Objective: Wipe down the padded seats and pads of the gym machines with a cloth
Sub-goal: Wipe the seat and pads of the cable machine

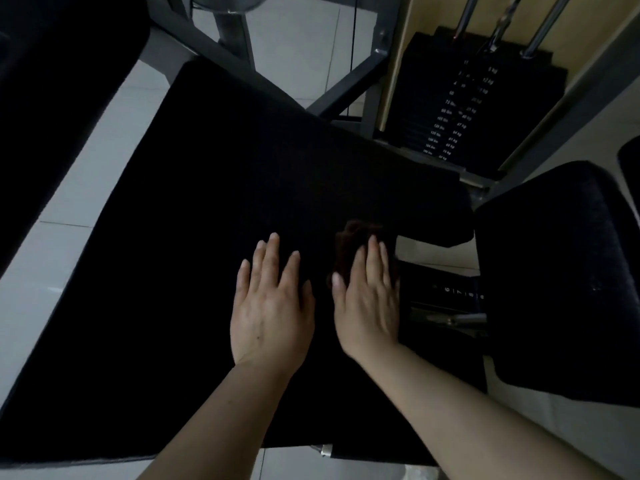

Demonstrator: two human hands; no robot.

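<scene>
A large black padded seat (214, 209) fills the middle of the view. My left hand (270, 306) lies flat on it with straight, spread fingers. Just to its right, my right hand (367, 303) presses flat on a dark brown cloth (353, 237) near the seat's right edge. The cloth is bunched and shows past my fingertips; the rest of it is hidden under the palm. A second black pad (561, 278) stands to the right, and another dark pad (52, 98) is at the far left.
A weight stack (457, 109) with numbered plates and chrome guide rods sits at the upper right. Grey frame bars (225, 46) cross behind the seat. A numbered adjustment rail (457, 292) lies between the seat and the right pad. Pale floor tiles (294, 39) show around the machine.
</scene>
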